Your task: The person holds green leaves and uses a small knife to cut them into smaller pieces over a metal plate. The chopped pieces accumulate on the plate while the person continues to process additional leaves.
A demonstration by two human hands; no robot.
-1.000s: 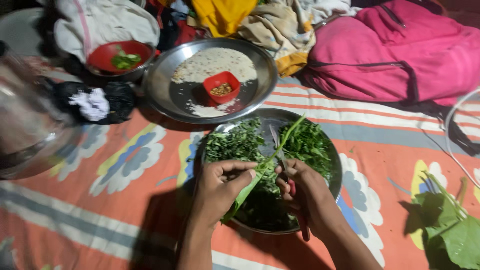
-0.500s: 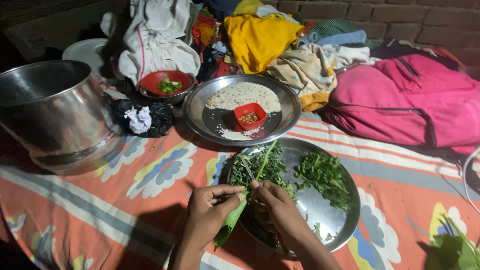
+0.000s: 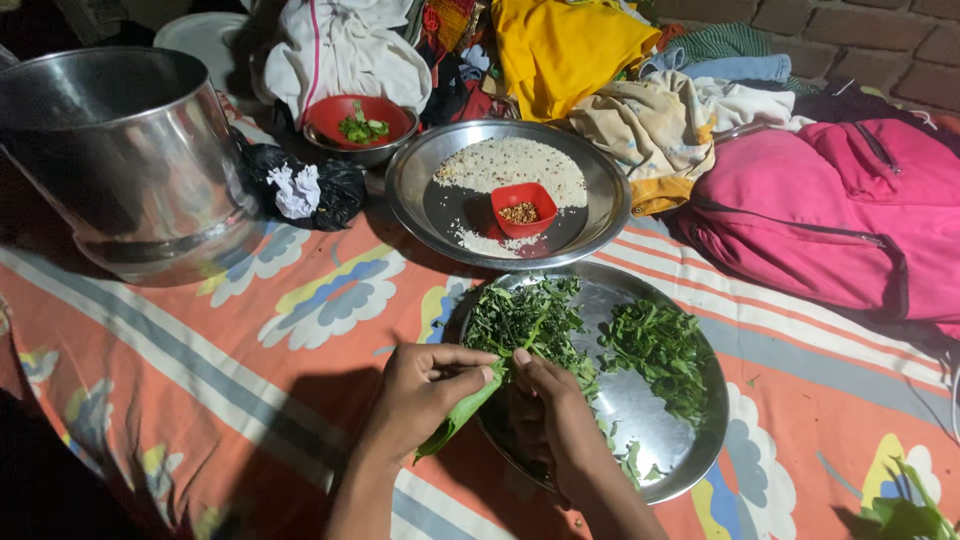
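Note:
My left hand (image 3: 420, 385) grips a rolled green leaf (image 3: 455, 418) at the near-left rim of a round steel plate (image 3: 700, 430). My right hand (image 3: 552, 415) is closed right beside it, fingertips touching the leaf's upper end. The knife seen in this hand earlier is hidden under the fingers now. Two heaps of chopped greens lie on the plate, one (image 3: 525, 318) just beyond my hands and the other (image 3: 660, 350) to the right.
Behind stands a second steel plate (image 3: 608, 205) with grains and a small red bowl (image 3: 524, 208). A large steel pot (image 3: 120, 150) stands far left, with a red bowl of greens (image 3: 360, 120), a black bag (image 3: 335, 195), piled clothes (image 3: 570, 50), a pink backpack (image 3: 850, 220) and loose leaves (image 3: 905, 515) around.
The long leaf stalk that stuck out over the plate is gone; only the rolled part remains in my left hand. The knife blade no longer shows. The view shifted left and up.

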